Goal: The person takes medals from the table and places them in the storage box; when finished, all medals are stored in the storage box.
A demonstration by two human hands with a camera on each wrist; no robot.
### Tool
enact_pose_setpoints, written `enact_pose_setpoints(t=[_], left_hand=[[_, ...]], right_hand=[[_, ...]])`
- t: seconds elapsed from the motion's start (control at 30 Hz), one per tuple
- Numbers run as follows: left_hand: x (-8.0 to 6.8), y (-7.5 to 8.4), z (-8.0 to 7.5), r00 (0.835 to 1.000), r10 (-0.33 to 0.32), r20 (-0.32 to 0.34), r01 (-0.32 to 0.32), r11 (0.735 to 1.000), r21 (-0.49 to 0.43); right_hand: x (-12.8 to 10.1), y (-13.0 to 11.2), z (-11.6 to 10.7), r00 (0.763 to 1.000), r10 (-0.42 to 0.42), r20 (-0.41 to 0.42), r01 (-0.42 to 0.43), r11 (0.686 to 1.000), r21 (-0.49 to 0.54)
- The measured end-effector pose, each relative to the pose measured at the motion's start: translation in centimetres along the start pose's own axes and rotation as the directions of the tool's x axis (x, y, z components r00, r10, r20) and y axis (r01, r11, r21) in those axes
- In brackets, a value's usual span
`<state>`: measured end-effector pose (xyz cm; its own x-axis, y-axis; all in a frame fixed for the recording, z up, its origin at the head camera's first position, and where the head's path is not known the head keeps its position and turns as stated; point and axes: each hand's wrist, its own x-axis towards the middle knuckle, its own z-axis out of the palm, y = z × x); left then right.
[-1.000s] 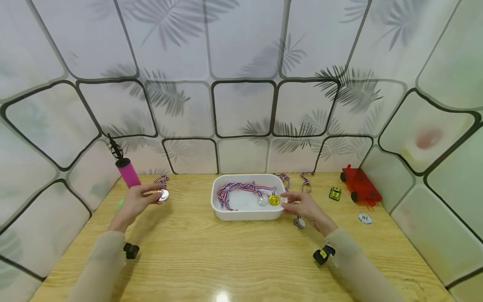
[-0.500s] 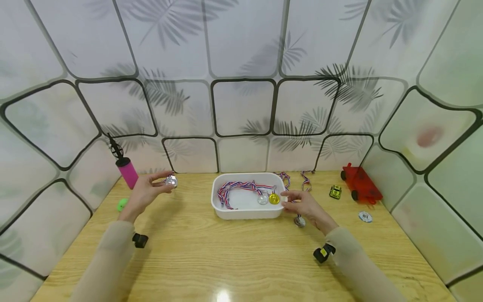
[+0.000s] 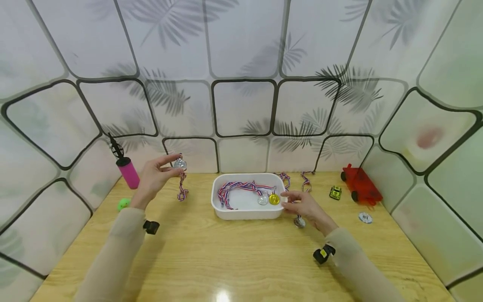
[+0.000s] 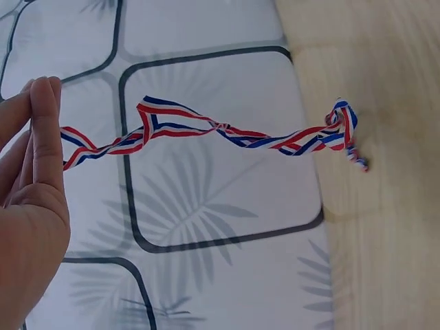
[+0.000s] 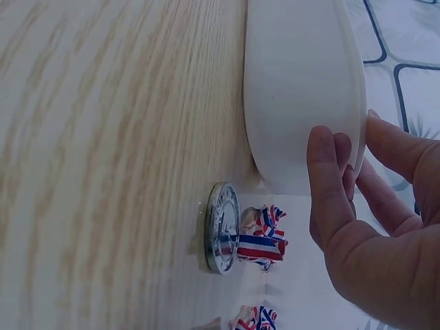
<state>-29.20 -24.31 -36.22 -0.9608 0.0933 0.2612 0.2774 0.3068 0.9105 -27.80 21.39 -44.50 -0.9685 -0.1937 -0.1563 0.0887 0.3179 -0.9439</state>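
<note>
My left hand [image 3: 154, 178] pinches a silver medal [image 3: 180, 164] above the table at the left. Its twisted red, white and blue ribbon [image 4: 254, 141] dangles below, knotted near the lower end. In the left wrist view the medal itself is hidden behind the fingers. A white plastic tub [image 3: 247, 215] stands in the middle, and my right hand [image 3: 307, 209] grips its right rim, fingers against the outer wall [image 5: 302, 89]. Inside the tub lie a silver medal [image 3: 262, 200], a gold medal [image 3: 273, 199] and striped ribbons [image 3: 235, 185].
Beneath my right hand another silver medal [image 5: 223, 228] with a ribbon lies beside the tub. Further right are a green toy car [image 3: 335, 192], a red toy vehicle [image 3: 360, 183] and a poker chip [image 3: 364, 217]. A pink pump [image 3: 128, 174] and green ball [image 3: 123, 204] stand left.
My left hand has risen and moved right with the silver medal, and its ribbon now hangs free. My right hand and the tub have stayed put.
</note>
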Motion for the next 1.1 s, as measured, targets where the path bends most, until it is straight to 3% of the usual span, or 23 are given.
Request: enact_pose_setpoints(t=[0.27,0.57,0.73,0.93,1.1], left_hand=[[1.4,2.3,1.0,0.996,0.074,-0.046,-0.076,0.996,-0.050],[1.9,5.1,2.0,0.988,0.141,-0.065,-0.146,0.987,-0.069],[2.0,7.2,3.2,0.981,0.187,-0.045,-0.191,0.968,-0.164],[2.2,9.2,4.5,0.964,0.263,-0.025,-0.260,0.926,-0.275],[2.1,9.8,5.9,0.962,0.268,0.046,-0.243,0.923,-0.298]], right_hand=[[0.1,-0.1,-0.2,1.000,-0.008,0.001,0.008,1.000,0.009],[0.0,-0.2,-0.1,1.000,-0.021,0.019,0.021,1.000,0.015],[-0.1,-0.3,-0.1,1.000,-0.026,0.016,0.026,1.000,0.017],[0.0,-0.3,-0.2,1.000,-0.023,0.013,0.023,1.000,0.017],[0.0,-0.3,-0.1,1.000,-0.012,0.009,0.012,1.000,0.013]])
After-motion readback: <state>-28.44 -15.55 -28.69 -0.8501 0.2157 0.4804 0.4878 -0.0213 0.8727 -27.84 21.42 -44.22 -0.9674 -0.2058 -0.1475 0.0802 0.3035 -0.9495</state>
